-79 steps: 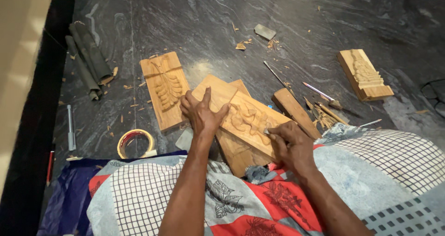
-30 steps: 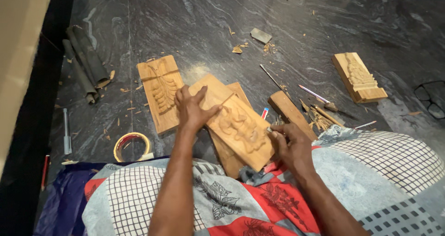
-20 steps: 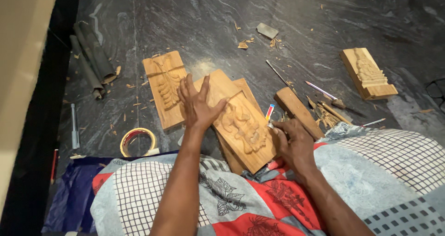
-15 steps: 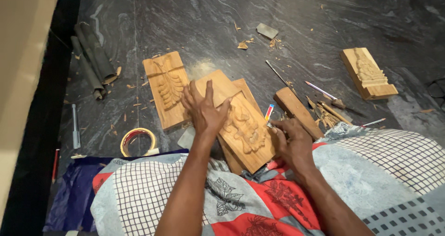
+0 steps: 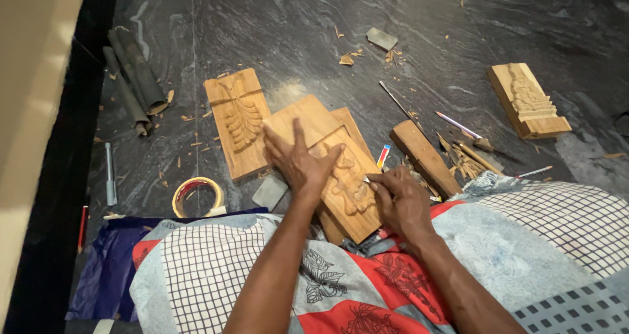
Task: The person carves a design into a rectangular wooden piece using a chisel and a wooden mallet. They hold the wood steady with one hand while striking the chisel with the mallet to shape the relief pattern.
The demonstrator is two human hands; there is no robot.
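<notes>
Head view: hands (image 5: 304, 167) (image 5: 400, 199) press a carved wooden panel (image 5: 350, 190).

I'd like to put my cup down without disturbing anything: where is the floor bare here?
Barest is the dark stone floor at the top, between the rolled dark sheets and the small grey block. The strip between the tape roll and the leaf-carved plank has only chips. It is crowded right of the left hand and right hand, around the loose tools.

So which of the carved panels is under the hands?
The middle panel, tilted across a plain board: left hand flat on it, right hand at its edge. The leaf panel and far-right panel lie untouched.
</notes>
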